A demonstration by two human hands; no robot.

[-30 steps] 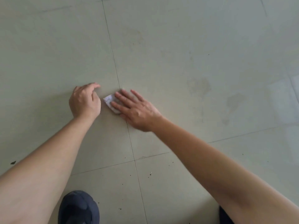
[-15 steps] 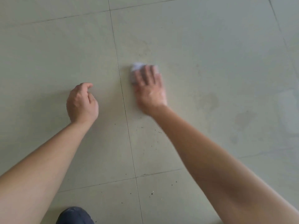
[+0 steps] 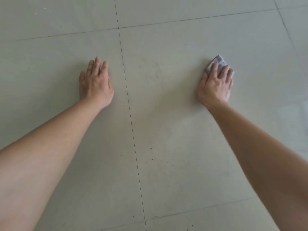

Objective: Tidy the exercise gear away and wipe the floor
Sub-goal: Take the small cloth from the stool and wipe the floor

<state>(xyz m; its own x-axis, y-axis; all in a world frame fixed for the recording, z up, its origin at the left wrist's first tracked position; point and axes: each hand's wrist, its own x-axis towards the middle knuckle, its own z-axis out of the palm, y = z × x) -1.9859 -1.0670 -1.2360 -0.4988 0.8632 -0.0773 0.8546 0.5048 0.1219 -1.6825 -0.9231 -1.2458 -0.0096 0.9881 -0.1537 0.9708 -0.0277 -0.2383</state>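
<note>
A small crumpled grey-white wipe (image 3: 216, 61) lies on the pale tiled floor (image 3: 166, 114), right of centre. My right hand (image 3: 215, 84) presses flat on it, fingers spread over the wipe, whose top corner sticks out past my fingertips. My left hand (image 3: 96, 82) rests palm down on the floor left of the long tile joint, fingers extended and holding nothing. No exercise gear is in view.
Dark specks of dirt (image 3: 151, 159) are scattered on the tile between my forearms. Faint dull marks (image 3: 156, 70) show on the tile between my hands. Tile joints (image 3: 131, 124) run away from me and across the far floor.
My right hand has slid the wipe from beside the tile joint far out to the right. My left hand has opened from a loose fist to flat on the floor.
</note>
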